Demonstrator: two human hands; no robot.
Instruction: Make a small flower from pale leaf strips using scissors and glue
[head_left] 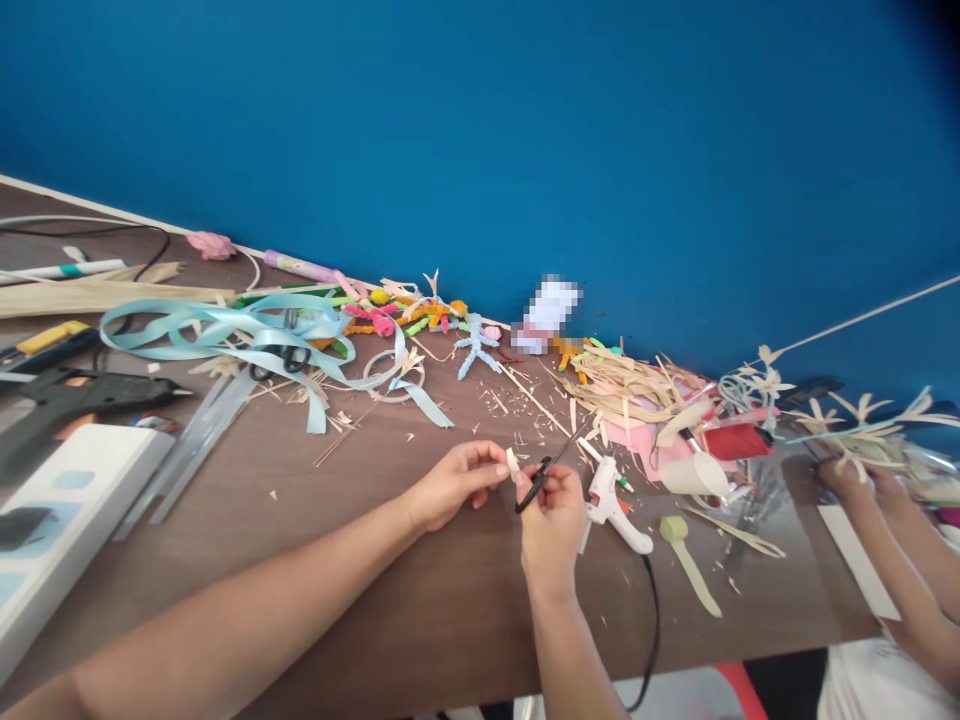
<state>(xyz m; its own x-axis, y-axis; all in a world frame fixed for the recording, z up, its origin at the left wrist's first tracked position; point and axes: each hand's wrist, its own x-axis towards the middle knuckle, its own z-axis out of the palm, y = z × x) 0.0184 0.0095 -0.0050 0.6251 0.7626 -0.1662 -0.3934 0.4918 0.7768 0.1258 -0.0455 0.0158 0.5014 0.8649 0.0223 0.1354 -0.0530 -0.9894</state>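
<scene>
My left hand [455,483] pinches a small pale strip piece [512,462] between thumb and fingers above the brown table [390,560]. Just to its right, my right hand [553,515] is closed round the black handles of a pair of scissors [546,467], whose blades point up and to the right, close to the strip. A white glue gun [609,502] lies just right of my right hand, its black cord running off the table's front edge.
Light blue ribbon [247,335], black scissors [281,358], a black glue gun [82,392] and a white box [67,500] lie at the left. Colourful twisted pieces [405,312] and dried leaf strips [630,385] line the blue wall. Another person's hands [862,480] work at the right edge.
</scene>
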